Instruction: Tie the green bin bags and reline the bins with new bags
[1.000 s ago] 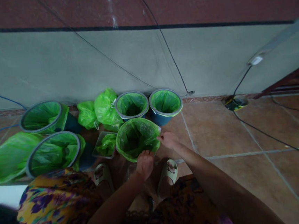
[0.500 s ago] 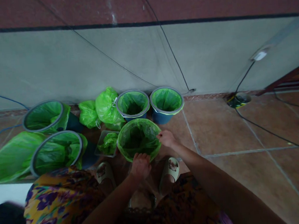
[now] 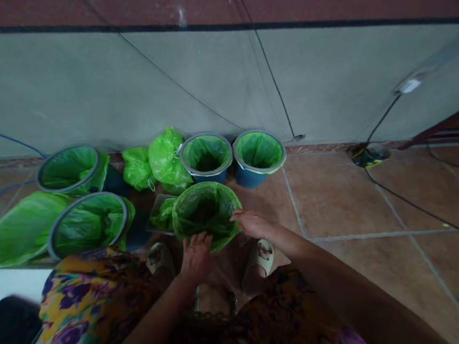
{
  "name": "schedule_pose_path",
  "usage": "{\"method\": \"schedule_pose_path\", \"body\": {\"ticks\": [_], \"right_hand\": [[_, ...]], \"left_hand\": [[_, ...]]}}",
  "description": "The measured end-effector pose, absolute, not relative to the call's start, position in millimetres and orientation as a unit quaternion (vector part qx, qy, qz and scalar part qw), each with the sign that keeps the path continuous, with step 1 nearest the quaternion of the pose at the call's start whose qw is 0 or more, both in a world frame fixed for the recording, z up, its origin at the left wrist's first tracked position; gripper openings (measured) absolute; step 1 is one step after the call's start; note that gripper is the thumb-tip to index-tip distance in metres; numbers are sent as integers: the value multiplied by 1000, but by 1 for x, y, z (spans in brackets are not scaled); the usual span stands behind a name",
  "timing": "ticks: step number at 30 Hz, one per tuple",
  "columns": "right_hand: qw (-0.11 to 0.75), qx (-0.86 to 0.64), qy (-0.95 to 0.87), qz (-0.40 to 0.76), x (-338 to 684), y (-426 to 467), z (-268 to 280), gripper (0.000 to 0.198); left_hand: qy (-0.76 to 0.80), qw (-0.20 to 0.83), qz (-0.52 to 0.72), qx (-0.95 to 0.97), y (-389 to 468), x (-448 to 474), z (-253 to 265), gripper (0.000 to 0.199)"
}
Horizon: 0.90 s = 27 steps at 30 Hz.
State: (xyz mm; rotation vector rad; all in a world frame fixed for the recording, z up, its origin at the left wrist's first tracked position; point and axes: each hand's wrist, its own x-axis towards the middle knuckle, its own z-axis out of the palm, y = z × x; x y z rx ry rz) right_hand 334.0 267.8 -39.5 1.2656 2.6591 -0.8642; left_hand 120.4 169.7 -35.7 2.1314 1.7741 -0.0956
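Between my feet stands a round bin lined with a green bag (image 3: 205, 198), its mouth facing up and the liner folded over the rim. My left hand (image 3: 196, 256) has its fingers curled over the near edge of the liner. On the right edge, my right hand (image 3: 252, 223) pinches the liner with its fingertips. The bin's body is hidden beneath the bag. Just left of it, partly covered, is a clear tray (image 3: 157, 226) holding crumpled green bags (image 3: 164, 214).
Two lined blue bins (image 3: 250, 178) stand by the wall behind. Tied green bags (image 3: 168, 158) sit beside them. More lined bins (image 3: 117, 238) are at left, near a white surface with a black device (image 3: 13, 327). A cable (image 3: 425, 205) crosses the tiles at right.
The lined bin has shifted slightly left and turned a little, now covering more of the tray. Both hands have moved left with it, staying at its rim.
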Motion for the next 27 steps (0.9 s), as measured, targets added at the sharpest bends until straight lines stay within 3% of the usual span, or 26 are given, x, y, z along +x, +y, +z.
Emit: {"method": "schedule_pose_path", "body": {"ticks": [3, 9, 14, 20, 24, 27], "right_hand": [[86, 394, 869, -288, 321, 272, -52, 37], [122, 421, 843, -312, 319, 275, -62, 29], [89, 457, 837, -288, 317, 273, -66, 31], [112, 539, 809, -206, 306, 267, -72, 29], [113, 546, 808, -190, 303, 268, -56, 33], [66, 495, 844, -195, 306, 266, -41, 33]], "left_hand": [[627, 254, 29, 736, 177, 131, -44, 50], [663, 353, 60, 658, 197, 138, -70, 29], [697, 315, 2, 644, 198, 136, -71, 31], [717, 269, -73, 639, 197, 142, -61, 37], [706, 215, -44, 674, 195, 140, -58, 36], [666, 184, 22, 723, 187, 135, -57, 32]]}}
